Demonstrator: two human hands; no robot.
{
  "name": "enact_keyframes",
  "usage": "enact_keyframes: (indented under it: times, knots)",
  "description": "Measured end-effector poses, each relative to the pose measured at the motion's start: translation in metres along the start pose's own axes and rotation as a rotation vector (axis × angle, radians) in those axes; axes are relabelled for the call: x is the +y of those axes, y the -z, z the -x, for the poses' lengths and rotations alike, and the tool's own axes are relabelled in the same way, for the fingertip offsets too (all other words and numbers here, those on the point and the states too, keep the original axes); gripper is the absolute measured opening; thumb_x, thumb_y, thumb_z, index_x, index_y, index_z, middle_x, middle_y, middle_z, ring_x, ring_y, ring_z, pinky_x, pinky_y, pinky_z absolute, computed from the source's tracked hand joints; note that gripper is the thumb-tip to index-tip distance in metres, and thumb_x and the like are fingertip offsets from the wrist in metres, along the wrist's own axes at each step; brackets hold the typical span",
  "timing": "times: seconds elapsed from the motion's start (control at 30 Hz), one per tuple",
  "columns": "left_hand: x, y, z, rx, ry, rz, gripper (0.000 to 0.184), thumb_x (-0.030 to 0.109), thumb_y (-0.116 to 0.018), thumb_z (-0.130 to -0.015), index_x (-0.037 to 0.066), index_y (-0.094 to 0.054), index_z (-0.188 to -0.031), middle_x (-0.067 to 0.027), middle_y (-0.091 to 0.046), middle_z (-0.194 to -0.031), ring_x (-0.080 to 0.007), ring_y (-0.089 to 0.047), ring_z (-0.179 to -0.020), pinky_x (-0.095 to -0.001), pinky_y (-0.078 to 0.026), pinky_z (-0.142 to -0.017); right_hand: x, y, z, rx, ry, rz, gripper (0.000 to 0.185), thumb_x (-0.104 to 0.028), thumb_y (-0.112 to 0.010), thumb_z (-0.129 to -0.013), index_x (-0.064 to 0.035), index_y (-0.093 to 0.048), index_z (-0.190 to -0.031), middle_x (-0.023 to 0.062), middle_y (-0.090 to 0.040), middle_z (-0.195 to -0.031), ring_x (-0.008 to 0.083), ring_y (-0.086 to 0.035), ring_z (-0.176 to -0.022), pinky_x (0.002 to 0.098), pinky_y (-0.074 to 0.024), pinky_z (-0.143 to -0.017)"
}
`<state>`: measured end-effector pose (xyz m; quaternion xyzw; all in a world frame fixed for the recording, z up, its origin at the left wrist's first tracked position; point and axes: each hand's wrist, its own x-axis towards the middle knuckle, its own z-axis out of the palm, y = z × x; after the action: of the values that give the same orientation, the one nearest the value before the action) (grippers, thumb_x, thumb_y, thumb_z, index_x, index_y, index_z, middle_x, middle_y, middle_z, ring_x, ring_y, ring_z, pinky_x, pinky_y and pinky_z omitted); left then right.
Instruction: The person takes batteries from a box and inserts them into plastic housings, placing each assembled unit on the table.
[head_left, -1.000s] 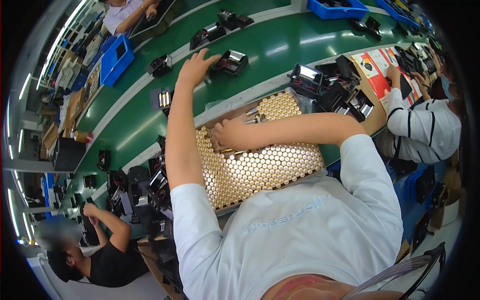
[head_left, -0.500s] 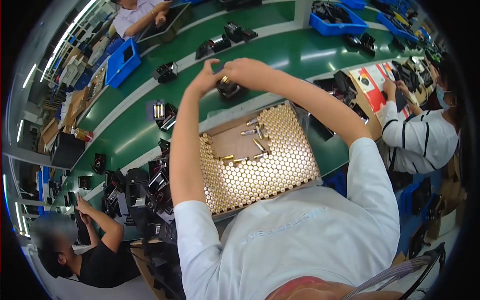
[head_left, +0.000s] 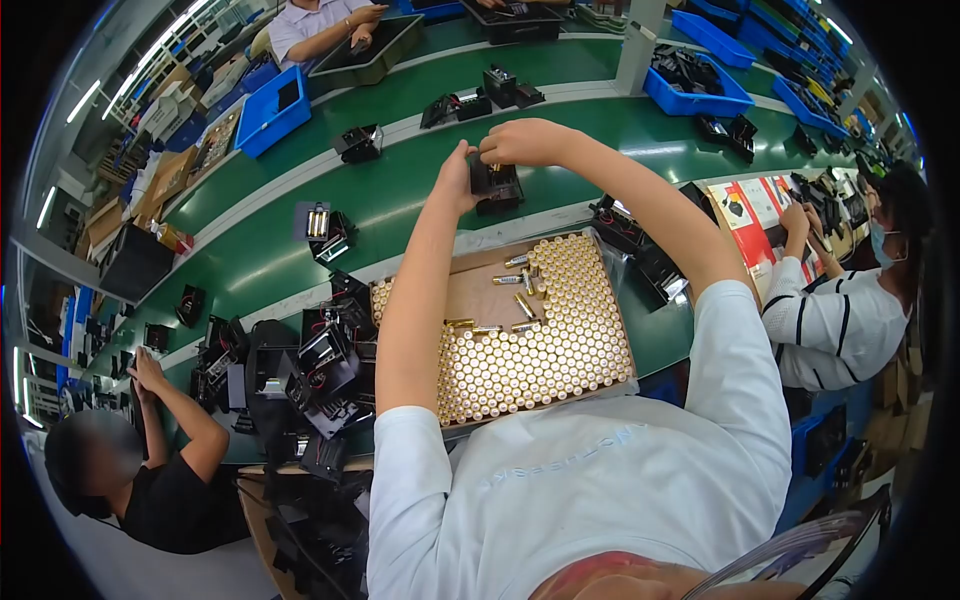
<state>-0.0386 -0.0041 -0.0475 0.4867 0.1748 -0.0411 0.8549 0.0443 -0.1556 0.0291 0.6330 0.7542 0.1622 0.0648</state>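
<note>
Two bare hands are brought together over a small black case (head_left: 502, 187) on the green surface (head_left: 400, 190). Its left side is gripped by the left hand (head_left: 457, 182). The fingers of the right hand (head_left: 527, 143) are curled in at its top edge; whether anything is pinched in that grip cannot be told.

The case is seen as open, dark and boxy, with gold-coloured battery ends showing inside and its upper part partly hidden by the hands.

Nearer the body, a shallow cardboard box (head_left: 470, 288) is filled with upright batteries (head_left: 530, 365), shown as tight rows of pale round ends rimmed in gold. Bare brown cardboard is exposed in its upper left part, where several loose batteries (head_left: 507, 280) are laid on their sides.

Well to the left, another case (head_left: 335, 247) is placed beside a pair of batteries (head_left: 318, 221). Farther off, a blue bin (head_left: 272, 112) is seen. Co-workers are seated at both sides, one in a striped top (head_left: 840, 325), one in black (head_left: 180, 495).
</note>
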Motion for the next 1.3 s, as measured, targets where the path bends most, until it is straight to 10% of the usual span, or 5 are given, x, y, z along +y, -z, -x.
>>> enact_keyframes:
  times: [0.27,0.37,0.5,1.3]
  knots:
    - [-0.001,0.003,0.004,0.012,-0.031,0.127,0.043,0.042,-0.043,-0.100,0.011,-0.038,-0.130,-0.0127,-0.059,-0.114,-0.0258,-0.065,-0.098,-0.0507,-0.055,-0.083,0.006,-0.011,-0.007,0.241,-0.165,-0.283,0.025,-0.005,-0.063,-0.079,-0.0014,-0.067,-0.103,0.0141,-0.068,-0.095,0.0278,-0.068,-0.083,0.0363,-0.0550,-0.073]
    - [-0.004,0.001,0.004,0.156,-0.126,0.098,0.048,0.025,-0.056,-0.096,0.007,-0.034,-0.135,-0.0158,-0.056,-0.113,-0.0262,-0.064,-0.097,-0.0487,-0.058,-0.077,-0.010,0.002,-0.006,0.326,-0.720,-0.781,0.022,-0.004,-0.062,-0.080,0.0004,-0.068,-0.100,0.0171,-0.070,-0.084,0.0237,-0.071,-0.074,0.0328,-0.0560,-0.067]
    - [-0.015,0.008,-0.013,0.289,-0.292,0.019,0.052,0.006,-0.062,-0.091,0.003,-0.032,-0.134,-0.0210,-0.052,-0.116,-0.0275,-0.063,-0.096,-0.0441,-0.060,-0.072,-0.033,0.015,-0.001,0.106,-0.920,-1.188,0.020,-0.010,-0.060,-0.088,0.0082,-0.067,-0.088,0.0115,-0.070,-0.072,0.0167,-0.070,-0.063,0.0279,-0.0561,-0.063]
    - [-0.012,0.003,-0.007,0.325,-0.335,-0.056,0.032,0.020,-0.053,-0.096,0.002,-0.039,-0.119,-0.0191,-0.054,-0.108,-0.0258,-0.062,-0.083,-0.0412,-0.055,-0.058,-0.034,-0.021,-0.032,0.112,-1.200,-1.041,0.032,-0.029,-0.070,-0.080,0.0006,-0.069,-0.068,0.0066,-0.065,-0.057,0.0113,-0.056,-0.043,0.0258,-0.0431,-0.042]
